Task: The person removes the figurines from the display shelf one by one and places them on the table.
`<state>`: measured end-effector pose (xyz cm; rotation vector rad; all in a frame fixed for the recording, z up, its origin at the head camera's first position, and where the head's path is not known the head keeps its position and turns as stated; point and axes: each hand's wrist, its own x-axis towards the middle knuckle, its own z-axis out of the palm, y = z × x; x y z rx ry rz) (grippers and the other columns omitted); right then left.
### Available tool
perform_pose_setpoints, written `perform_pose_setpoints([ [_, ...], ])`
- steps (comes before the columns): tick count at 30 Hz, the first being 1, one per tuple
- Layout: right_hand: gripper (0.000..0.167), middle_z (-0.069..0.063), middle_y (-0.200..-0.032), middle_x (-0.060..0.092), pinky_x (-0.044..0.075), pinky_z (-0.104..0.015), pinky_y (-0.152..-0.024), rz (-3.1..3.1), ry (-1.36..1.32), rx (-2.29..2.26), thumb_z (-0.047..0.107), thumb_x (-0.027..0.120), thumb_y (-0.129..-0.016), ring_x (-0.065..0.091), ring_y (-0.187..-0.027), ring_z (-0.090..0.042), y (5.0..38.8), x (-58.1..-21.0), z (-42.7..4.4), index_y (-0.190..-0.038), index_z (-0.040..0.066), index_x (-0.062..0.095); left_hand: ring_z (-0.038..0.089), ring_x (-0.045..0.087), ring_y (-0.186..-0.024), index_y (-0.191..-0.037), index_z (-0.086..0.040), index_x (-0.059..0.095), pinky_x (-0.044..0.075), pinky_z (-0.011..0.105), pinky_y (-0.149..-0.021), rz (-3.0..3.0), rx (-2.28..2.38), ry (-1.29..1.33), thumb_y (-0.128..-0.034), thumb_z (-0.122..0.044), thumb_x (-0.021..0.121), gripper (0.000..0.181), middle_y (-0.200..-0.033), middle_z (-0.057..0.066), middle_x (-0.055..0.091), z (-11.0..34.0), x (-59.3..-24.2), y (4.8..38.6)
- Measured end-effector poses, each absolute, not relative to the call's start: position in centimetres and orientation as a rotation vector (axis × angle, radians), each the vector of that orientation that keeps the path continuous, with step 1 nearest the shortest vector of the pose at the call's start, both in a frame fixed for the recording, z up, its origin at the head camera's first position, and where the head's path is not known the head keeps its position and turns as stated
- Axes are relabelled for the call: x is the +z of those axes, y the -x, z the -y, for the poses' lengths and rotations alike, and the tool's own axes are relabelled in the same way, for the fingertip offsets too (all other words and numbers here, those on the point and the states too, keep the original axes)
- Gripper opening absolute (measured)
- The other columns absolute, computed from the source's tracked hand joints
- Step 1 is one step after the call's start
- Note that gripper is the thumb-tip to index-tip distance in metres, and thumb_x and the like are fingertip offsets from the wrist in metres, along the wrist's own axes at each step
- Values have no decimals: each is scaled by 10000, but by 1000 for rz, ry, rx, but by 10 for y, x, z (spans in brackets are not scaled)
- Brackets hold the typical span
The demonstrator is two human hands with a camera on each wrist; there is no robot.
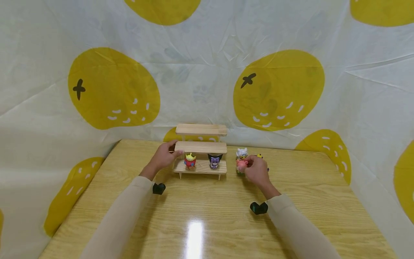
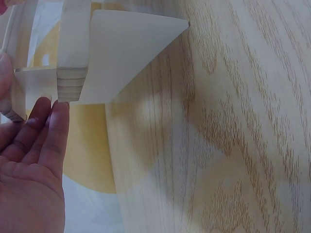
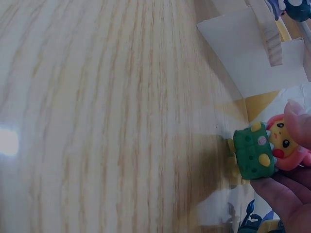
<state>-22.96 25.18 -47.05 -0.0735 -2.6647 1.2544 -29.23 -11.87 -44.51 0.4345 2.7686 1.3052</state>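
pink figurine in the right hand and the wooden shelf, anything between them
Nothing: the head view shows only a narrow bare strip of tabletop between the pink figurine in the right hand and the wooden shelf.

A pale cloth (image 1: pixel 197 75) printed with large yellow fruits surrounds the back and both sides of a wood-grained bench (image 1: pixel 207 201). Two whole fruits, a left one (image 1: pixel 113 90) and a right one (image 1: pixel 278 95), each bear a dark cross-shaped mark and short white dashes. Two more prints, an upper-middle one (image 1: pixel 165 9) and an upper-right one (image 1: pixel 383 10), run off the top edge. Creases (image 1: pixel 233 54) wrinkle the fabric. A bright glare (image 1: pixel 194 237) shines on the near part of the bench.
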Motion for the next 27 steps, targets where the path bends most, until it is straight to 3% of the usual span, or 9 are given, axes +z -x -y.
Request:
perform_pose_setpoints([
  [8, 314, -226, -1082, 748, 571, -409, -801, 2739, 65, 1251, 128, 829, -872, 686, -943, -307, 231, -470, -254, -1122, -31, 724, 417, 565, -1338, -1617, 6, 334, 520, 550, -1081, -2754, 1313, -436, -1062, -305, 623, 699, -1436, 256, 538, 120, -447, 293],
  [16, 333, -222, -1099, 747, 578, -411, -809, 2769, 1, 1205, 131, 822, -874, 680, -956, -308, 230, -467, -255, -1149, -35, 733, 416, 583, -1334, -1615, 4, 341, 547, 533, -1058, -2762, 1304, -445, -1064, -309, 619, 692, -1452, 253, 560, 121, -450, 295],
  [23, 372, -208, -1137, 753, 561, -352, -780, 2746, -13, 1211, 149, 817, -885, 678, -967, -307, 228, -465, -253, -1208, -13, 733, 429, 595, -1301, -1595, 40, 360, 561, 521, -1027, -2791, 1299, -479, -1058, -310, 627, 695, -1370, 256, 578, 121, -451, 296],
  [27, 369, -221, -1134, 747, 570, -397, -822, 2713, -9, 1229, 138, 809, -892, 675, -984, -327, 226, -464, -251, -1211, -23, 719, 427, 591, -1304, -1598, 42, 353, 558, 519, -1033, -2788, 1303, -479, -1056, -311, 628, 703, -1389, 259, 571, 121, -450, 295],
])
